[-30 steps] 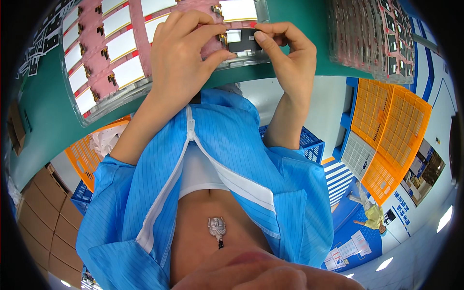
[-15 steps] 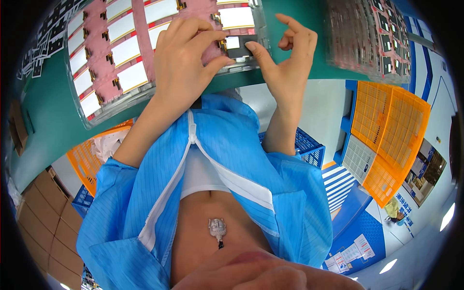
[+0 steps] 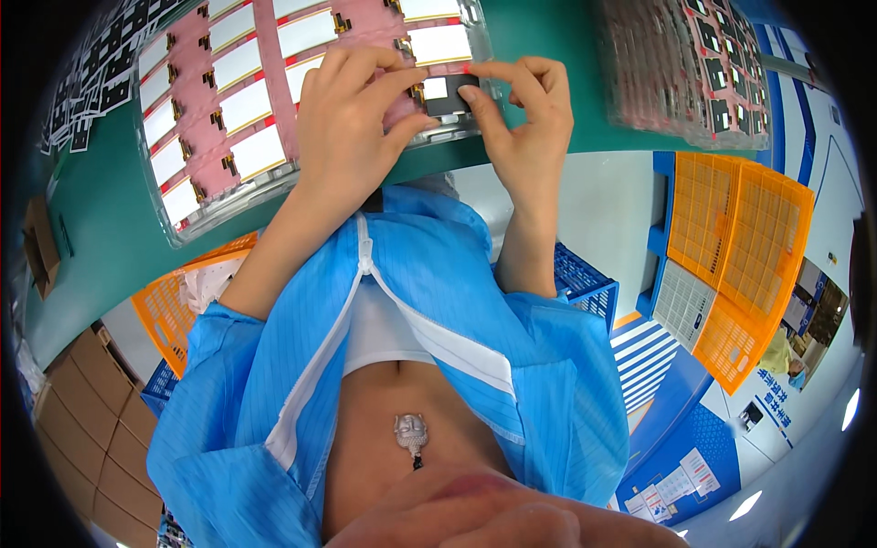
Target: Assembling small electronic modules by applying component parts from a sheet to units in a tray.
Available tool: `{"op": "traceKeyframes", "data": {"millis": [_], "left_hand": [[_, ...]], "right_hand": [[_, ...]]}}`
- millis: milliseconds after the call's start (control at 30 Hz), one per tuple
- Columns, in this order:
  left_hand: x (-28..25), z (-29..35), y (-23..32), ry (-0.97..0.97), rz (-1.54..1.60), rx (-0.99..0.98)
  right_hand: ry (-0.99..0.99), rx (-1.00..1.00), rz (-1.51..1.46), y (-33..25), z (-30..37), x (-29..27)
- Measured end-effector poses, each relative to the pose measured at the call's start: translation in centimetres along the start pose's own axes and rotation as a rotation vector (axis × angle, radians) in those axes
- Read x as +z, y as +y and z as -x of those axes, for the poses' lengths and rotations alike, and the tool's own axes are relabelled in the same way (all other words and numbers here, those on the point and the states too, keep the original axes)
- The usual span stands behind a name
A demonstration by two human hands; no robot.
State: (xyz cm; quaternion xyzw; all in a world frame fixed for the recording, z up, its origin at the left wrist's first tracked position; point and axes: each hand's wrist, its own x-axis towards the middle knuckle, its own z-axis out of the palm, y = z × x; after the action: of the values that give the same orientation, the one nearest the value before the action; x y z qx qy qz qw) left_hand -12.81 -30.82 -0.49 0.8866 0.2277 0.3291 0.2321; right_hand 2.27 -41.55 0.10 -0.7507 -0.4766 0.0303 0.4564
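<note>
A clear plastic tray [image 3: 274,183] with pink lining holds rows of white rectangular panels [image 3: 438,43] with small dark-and-gold connector tails and red tabs. In its near right corner lies a panel covered by a black sheet [image 3: 454,102], with a white patch showing at its left. My left hand [image 3: 352,119] rests over the tray, its thumb and index finger bracketing the tail end of that panel. From the right, my right hand [image 3: 530,119] has its thumb on the black sheet's edge and its index fingertip by the red tab at the upper corner.
Stacked trays [image 3: 681,78] with black pieces stand at the right of the green table [image 3: 100,210]. Loose black-and-white frames [image 3: 110,55] are piled at far left. Orange crates [image 3: 740,256] lie to the right; an orange basket [image 3: 164,310] and brown cartons [image 3: 91,393] are below left.
My right index finger has come down from its raised position to the sheet's upper corner, and the hand has shifted slightly left. My left hand stays at the panel's tail end.
</note>
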Motion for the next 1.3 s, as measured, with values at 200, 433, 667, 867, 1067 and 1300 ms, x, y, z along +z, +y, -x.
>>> {"op": "traceKeyframes", "data": {"millis": [200, 433, 667, 867, 1067, 1300], "left_hand": [[0.1, 0.1, -0.1, -0.001, -0.027, 0.001], [0.2, -0.7, -0.2, 0.007, -0.018, 0.027], [-3.9, -1.1, 1.2, -0.033, 0.042, 0.068], [-11.5, -7.8, -4.6, -0.013, -0.052, 0.197], [-8.1, -19.5, -18.0, -0.378, -0.034, -0.045], [2.0, -25.4, -22.5, -0.286, -0.017, -0.027]], "right_hand": [[0.018, 0.003, -0.080, 1.1, 0.5, 0.6], [0.151, 0.211, -0.456, 2.6, 0.1, -0.3], [0.093, 0.087, -0.446, 1.6, -5.3, -1.3], [-0.280, -0.188, -0.205, 2.6, -18.3, 3.6], [-0.406, -0.279, 0.268, 8.9, -29.0, 12.0], [-0.382, -0.409, 0.260, 10.0, -27.9, 12.7]]}}
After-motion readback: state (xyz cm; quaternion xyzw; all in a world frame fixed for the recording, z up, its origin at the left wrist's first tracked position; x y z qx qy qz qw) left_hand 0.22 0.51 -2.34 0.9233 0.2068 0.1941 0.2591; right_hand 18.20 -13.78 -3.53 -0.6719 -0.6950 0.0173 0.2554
